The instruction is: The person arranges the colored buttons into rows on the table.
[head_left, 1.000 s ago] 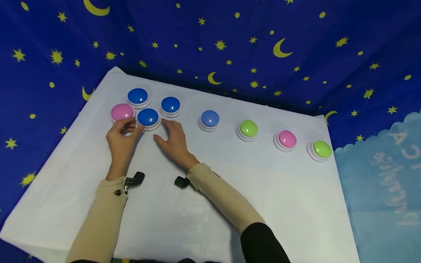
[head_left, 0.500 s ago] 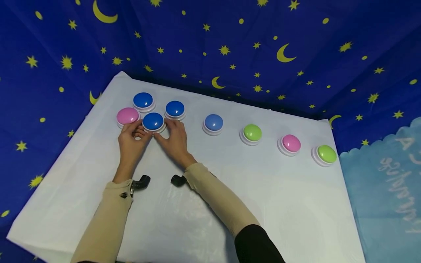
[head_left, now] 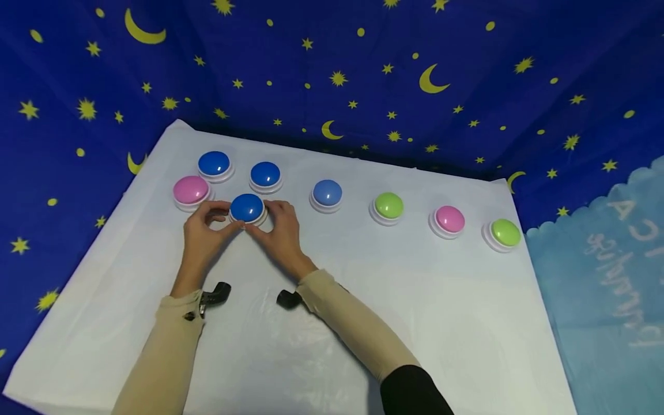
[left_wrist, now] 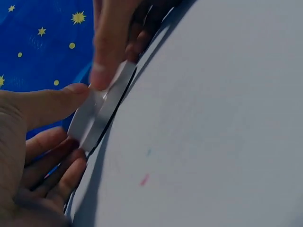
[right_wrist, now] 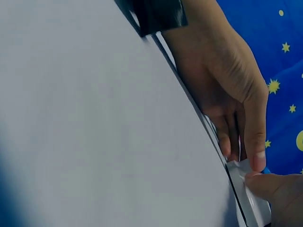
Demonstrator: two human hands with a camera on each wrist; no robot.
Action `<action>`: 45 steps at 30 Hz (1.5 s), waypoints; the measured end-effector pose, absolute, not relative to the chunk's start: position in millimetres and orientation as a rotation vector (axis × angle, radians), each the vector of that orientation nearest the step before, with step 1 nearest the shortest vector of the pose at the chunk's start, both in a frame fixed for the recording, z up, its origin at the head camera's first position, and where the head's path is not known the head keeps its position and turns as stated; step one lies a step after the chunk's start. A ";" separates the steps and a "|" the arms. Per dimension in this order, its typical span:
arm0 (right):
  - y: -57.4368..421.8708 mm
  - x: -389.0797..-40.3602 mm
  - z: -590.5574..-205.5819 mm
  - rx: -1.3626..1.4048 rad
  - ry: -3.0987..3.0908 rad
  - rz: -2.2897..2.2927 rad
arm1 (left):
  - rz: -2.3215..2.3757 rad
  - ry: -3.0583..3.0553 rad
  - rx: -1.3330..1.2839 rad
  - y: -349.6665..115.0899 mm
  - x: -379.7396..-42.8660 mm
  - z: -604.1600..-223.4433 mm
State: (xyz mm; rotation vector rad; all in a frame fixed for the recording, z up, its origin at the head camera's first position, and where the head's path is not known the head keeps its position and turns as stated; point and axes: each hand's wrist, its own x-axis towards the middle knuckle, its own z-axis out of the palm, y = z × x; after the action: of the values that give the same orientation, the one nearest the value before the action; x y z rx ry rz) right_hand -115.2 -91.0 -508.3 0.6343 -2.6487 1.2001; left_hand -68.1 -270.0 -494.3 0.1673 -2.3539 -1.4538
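A blue push button (head_left: 246, 208) with a round white base is held between both hands near the table's left side. My left hand (head_left: 206, 233) grips its left rim, thumb at the near edge. From the other side my right hand (head_left: 282, 231) grips the same base, and the two thumb tips nearly meet in front. In the left wrist view the white base (left_wrist: 102, 113) shows edge-on between the fingers, low against the tabletop. The right wrist view shows only part of that base (right_wrist: 248, 194); whether it touches the table I cannot tell.
Left of the held button sits a pink button (head_left: 191, 190). Behind are a blue button (head_left: 214, 163) and another blue button (head_left: 266, 174). Rightward stand a lighter blue button (head_left: 327, 193), a green button (head_left: 389, 206), a pink button (head_left: 449, 219) and a green button (head_left: 505, 232).
The right hand, apart from the blue button at first, has closed on its right side. Both hands have since shifted the button rightward and nearer the person, away from the pink one.
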 end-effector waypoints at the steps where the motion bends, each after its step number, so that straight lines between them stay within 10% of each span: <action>1: -87.3 -112.6 -508.6 0.635 -2.649 1.200 | -1.465 -2.370 0.149 -269.2 -67.0 -494.7; 45: 90.0 -49.5 -515.6 0.442 -2.415 1.410 | -1.572 -2.498 -0.483 -126.1 -66.0 -503.8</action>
State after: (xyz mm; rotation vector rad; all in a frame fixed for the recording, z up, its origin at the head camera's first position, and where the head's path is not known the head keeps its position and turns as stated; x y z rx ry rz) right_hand -49.5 90.0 -515.6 0.4418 -2.4146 1.4096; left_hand -66.0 -126.1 -503.8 -0.4831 -2.4977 -1.5720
